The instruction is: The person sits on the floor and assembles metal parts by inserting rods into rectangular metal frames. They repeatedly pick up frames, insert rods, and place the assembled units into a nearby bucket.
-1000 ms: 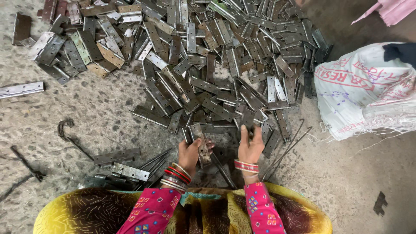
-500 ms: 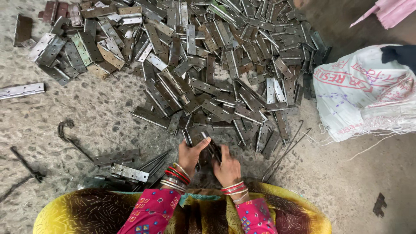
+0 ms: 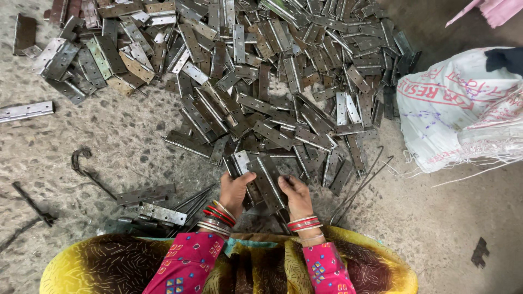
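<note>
My left hand [image 3: 234, 190] and my right hand [image 3: 297, 196] are both closed on a grey metal hinge [image 3: 264, 179], held just above the floor at the near edge of a big pile of metal hinge plates [image 3: 283, 81]. The left thumb lies over the hinge's left leaf, and the right fingers wrap its right edge. Red and silver bangles sit on both wrists, above pink patterned sleeves.
Thin metal rods [image 3: 359, 188] lie right of my hands, and more rods [image 3: 190, 201] with a few hinges [image 3: 160, 212] to the left. A hooked iron tool [image 3: 81, 163] rests on the concrete floor. A white woven sack [image 3: 463, 109] stands at the right.
My right hand has come back from the pile's edge to beside the left, and both hands now hold one hinge together between them.
</note>
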